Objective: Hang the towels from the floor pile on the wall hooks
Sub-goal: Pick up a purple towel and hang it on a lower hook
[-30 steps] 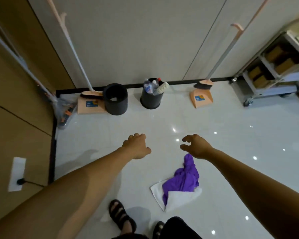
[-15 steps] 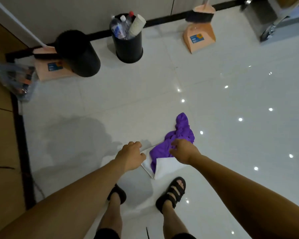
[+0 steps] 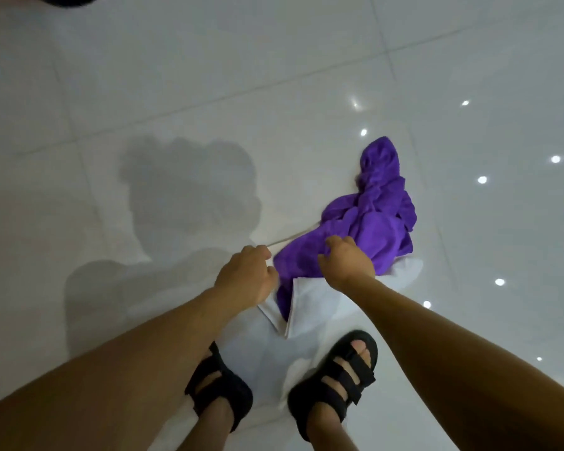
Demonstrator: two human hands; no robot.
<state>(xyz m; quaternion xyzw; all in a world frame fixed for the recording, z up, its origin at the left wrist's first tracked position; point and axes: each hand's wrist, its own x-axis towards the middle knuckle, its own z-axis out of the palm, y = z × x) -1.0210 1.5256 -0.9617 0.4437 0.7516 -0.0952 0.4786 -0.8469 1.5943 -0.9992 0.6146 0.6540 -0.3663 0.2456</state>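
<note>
1. On the pale tiled floor (image 3: pixel 144 76), just ahead of two black sandals (image 3: pixel 334 382), a crumpled purple towel (image 3: pixel 372 219) lies atop a white towel (image 3: pixel 310 301).
2. Right hand (image 3: pixel 347 263) rests on the purple towel, fingers curled into the cloth.
3. Left hand (image 3: pixel 246 275) sits at the pile's left edge, fingers curled; whether it holds cloth cannot be told.

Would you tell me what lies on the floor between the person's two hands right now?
In the head view, the near end of the purple towel, lying over the white towel, fills the gap between left hand and right hand.
</note>
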